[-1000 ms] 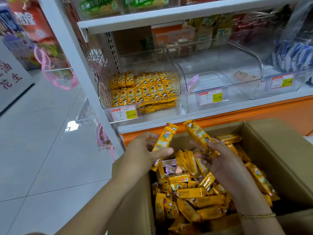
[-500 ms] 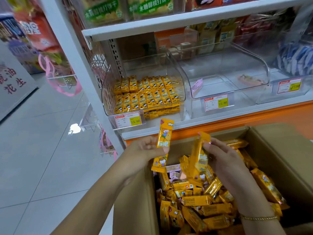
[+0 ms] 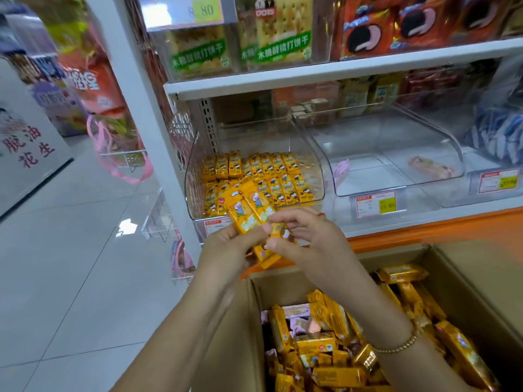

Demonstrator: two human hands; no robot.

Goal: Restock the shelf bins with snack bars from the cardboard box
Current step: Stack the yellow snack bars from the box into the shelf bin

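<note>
Lifted since a moment ago from the cardboard box [image 3: 478, 278] to the front of the half-filled bin [image 3: 307, 165], left hand [image 3: 226, 250] and right hand [image 3: 308, 241] together pinch two snack bars [image 3: 246, 210], fingers curled on their lower halves. Judged light, slippery-wrapped, crushable: grip the flat faces mid-length, gently.

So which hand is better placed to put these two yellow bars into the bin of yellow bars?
Probably the left hand: its thumb pins both yellow bars, right in front of the bin. The right hand only pinches one edge.
</note>
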